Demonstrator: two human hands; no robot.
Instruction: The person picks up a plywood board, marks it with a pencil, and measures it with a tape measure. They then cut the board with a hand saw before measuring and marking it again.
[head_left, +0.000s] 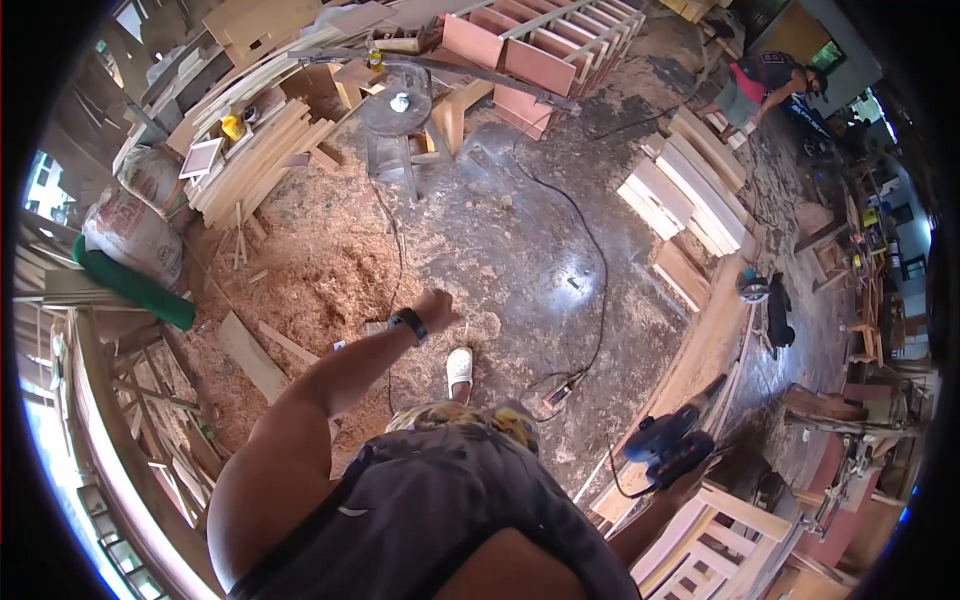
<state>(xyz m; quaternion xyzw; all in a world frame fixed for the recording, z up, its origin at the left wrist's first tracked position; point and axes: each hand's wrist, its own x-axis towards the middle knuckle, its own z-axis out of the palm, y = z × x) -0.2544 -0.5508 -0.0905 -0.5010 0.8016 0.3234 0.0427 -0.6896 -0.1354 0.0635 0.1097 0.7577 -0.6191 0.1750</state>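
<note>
My left hand (437, 306), a dark watch on its wrist, hangs over the floor in the middle of the view. Its fingers look curled in, and nothing shows in them. At the lower right, my right hand (683, 486) grips a blue corded power tool that looks like a blower (655, 440), partly hiding that hand. Its dark tapered nozzle points up and to the right, above a long wooden board (690, 365). A pale slatted wooden frame (715, 545) lies just below the right hand.
Wood shavings (330, 270) cover the floor at left. A black cord (603, 255) curves across the floor to an outlet box (562, 391). Stacked boards (690, 190) lie ahead on the right, near another person (755, 90) bending over. A round stool (395, 108) stands ahead.
</note>
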